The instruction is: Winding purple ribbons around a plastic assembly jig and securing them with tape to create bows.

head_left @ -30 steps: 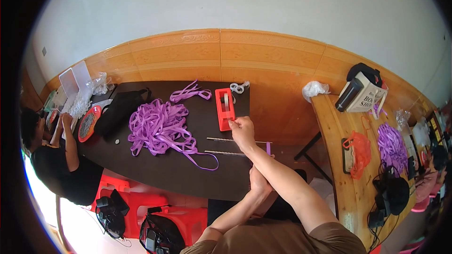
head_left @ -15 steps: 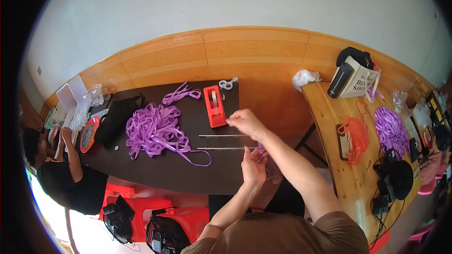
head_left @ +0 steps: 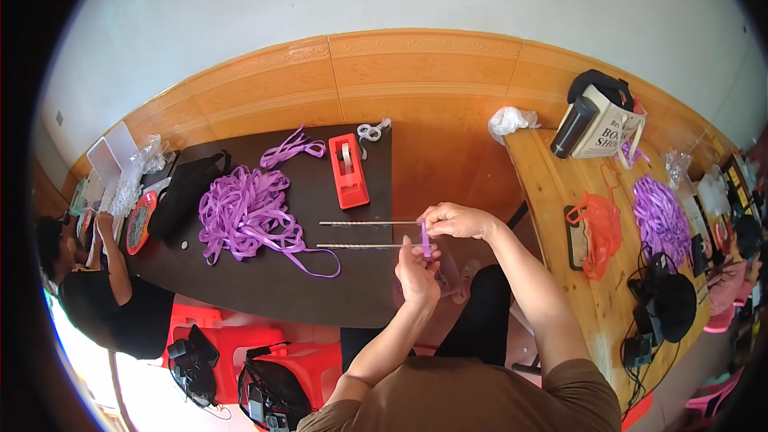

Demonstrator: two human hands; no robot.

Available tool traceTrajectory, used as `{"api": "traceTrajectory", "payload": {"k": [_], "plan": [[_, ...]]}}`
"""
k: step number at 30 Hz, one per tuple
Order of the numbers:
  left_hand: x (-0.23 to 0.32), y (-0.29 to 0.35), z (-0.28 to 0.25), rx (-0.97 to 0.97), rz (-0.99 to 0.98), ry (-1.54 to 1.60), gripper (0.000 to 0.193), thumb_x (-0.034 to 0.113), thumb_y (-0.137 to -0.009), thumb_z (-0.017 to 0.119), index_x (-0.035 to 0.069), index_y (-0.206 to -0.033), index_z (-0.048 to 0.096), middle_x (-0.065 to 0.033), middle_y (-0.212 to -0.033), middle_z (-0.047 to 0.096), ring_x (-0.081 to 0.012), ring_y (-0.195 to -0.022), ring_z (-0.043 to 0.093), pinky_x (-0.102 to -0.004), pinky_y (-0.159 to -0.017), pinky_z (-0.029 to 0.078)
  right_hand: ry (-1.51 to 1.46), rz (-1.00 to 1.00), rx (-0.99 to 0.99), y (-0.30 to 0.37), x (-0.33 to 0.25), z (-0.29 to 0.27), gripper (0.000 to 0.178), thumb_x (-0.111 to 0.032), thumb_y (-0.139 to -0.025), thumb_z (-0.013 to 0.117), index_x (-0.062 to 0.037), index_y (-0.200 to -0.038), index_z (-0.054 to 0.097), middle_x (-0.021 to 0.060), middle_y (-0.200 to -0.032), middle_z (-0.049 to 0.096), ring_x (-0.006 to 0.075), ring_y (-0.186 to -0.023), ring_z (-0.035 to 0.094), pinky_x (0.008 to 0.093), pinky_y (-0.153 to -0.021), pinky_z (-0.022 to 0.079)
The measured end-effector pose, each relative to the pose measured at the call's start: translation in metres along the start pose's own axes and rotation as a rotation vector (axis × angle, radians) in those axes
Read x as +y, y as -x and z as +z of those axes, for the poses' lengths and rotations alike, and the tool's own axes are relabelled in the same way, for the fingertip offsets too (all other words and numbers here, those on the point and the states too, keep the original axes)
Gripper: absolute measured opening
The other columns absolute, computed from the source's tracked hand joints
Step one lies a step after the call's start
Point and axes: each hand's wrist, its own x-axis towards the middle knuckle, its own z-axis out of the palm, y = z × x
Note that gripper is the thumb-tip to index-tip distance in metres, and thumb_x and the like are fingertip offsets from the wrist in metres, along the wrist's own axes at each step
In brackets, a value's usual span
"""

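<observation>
Two thin, pale twisted rods, an upper rod (head_left: 352, 223) and a lower rod (head_left: 352, 246), stick out past the right edge of the dark table. Near their right ends a short strip of purple ribbon (head_left: 426, 240) runs across both. My right hand (head_left: 464, 222) pinches the strip's upper end beside the upper rod. Below, my left hand (head_left: 418, 276) is palm up, its thumb by the lower rod and its curled fingers on the strip's lower end. On the table lie a large tangled heap of purple ribbon (head_left: 244, 212) and a red tape dispenser (head_left: 348, 184).
White-handled scissors (head_left: 370, 133) and a small ribbon bundle (head_left: 292, 149) lie behind. On the wooden table (head_left: 552, 200) at right are an orange plastic bag (head_left: 596, 232), more purple ribbon (head_left: 662, 220) and a tote bag (head_left: 608, 132). Another person (head_left: 116, 304) works at far left.
My right hand has come down from near the tape dispenser to the ribbon strip on the rods. My left fingers have curled in closer to the strip. The whole view has shifted slightly.
</observation>
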Motion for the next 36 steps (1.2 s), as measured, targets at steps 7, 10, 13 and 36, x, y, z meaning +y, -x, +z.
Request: {"api": "traceTrajectory", "payload": {"k": [7,10,13,36], "plan": [[-0.005,-0.007,0.0,0.014,0.046,-0.018,0.037,0.043,-0.085,0.056,0.009,-0.069,0.052,-0.0083,-0.071,0.06,-0.0187,-0.068,0.057,-0.0298,-0.063,0.039,0.101,0.001,-0.003,-0.006,0.003,-0.001,0.016,-0.012,-0.078,0.059,0.0003,-0.067,0.058,0.0173,-0.101,0.06,0.0237,-0.097,0.053,0.0339,-0.085,0.039],[-0.005,-0.008,0.005,0.044,0.057,-0.013,0.036,0.04,-0.083,0.059,0.009,-0.068,0.052,-0.008,-0.068,0.059,-0.0181,-0.064,0.057,-0.0282,-0.06,0.04,0.19,-0.083,0.063,-0.008,0.008,0.0,0.017,-0.015,-0.073,0.058,0.0003,-0.066,0.056,0.0116,-0.08,0.058,0.0219,-0.081,0.053,0.0354,-0.074,0.042],[-0.007,-0.009,0.007,0.049,0.107,0.004,0.032,0.034,-0.083,0.063,0.008,-0.067,0.052,-0.0065,-0.063,0.058,-0.0157,-0.057,0.056,-0.0251,-0.054,0.041,0.371,-0.077,0.165,-0.008,0.005,0.006,0.019,-0.019,-0.07,0.058,-0.0019,-0.063,0.055,0.0103,-0.079,0.059,0.0267,-0.084,0.055,0.043,-0.074,0.041],[-0.009,-0.017,0.008,0.056,0.174,-0.028,0.026,0.03,-0.084,0.058,0.008,-0.071,0.053,-0.0043,-0.062,0.053,-0.0162,-0.056,0.054,-0.0293,-0.054,0.043,-0.026,0.032,0.108,-0.006,0.004,0.009,0.018,-0.005,-0.074,0.056,0.0013,-0.059,0.051,0.0133,-0.094,0.058,0.0159,-0.081,0.052,0.0282,-0.072,0.041]]}}
